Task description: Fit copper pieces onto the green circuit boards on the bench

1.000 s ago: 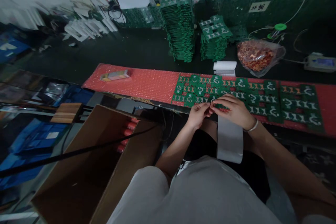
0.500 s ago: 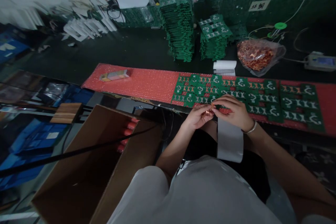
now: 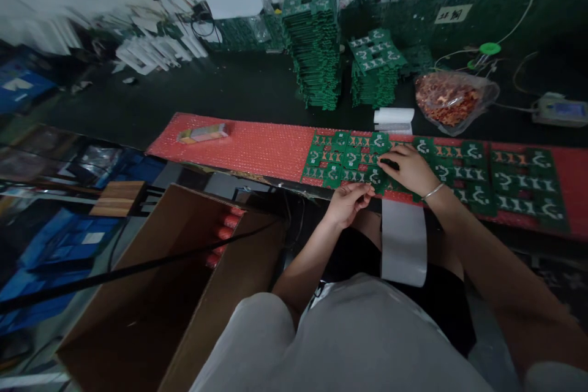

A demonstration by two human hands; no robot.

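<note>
Green circuit boards (image 3: 468, 174) lie in rows on a red bubble-wrap sheet (image 3: 271, 150), some with copper-coloured pieces on them. Over the boards is my right hand (image 3: 411, 171), its thumb and index fingertip pressed together near a board; whatever they pinch is too small to name. My left hand (image 3: 350, 203) is closed at the front edge of the sheet, fingertips together, and its contents are hidden. Behind the boards, a clear plastic bag (image 3: 452, 101) holds many copper-coloured pieces.
Tall (image 3: 315, 49) and short (image 3: 375, 76) stacks of green boards stand at the back. A wrapped packet (image 3: 203, 133) lies on the red sheet. An open cardboard box (image 3: 229, 294) is at the lower left. Green-spooled wire (image 3: 489, 49) and a small device (image 3: 561, 108) sit at the right.
My hands, which were together at the front edge, are now apart. My right hand has moved forward over the boards, while my left has stayed near the edge.
</note>
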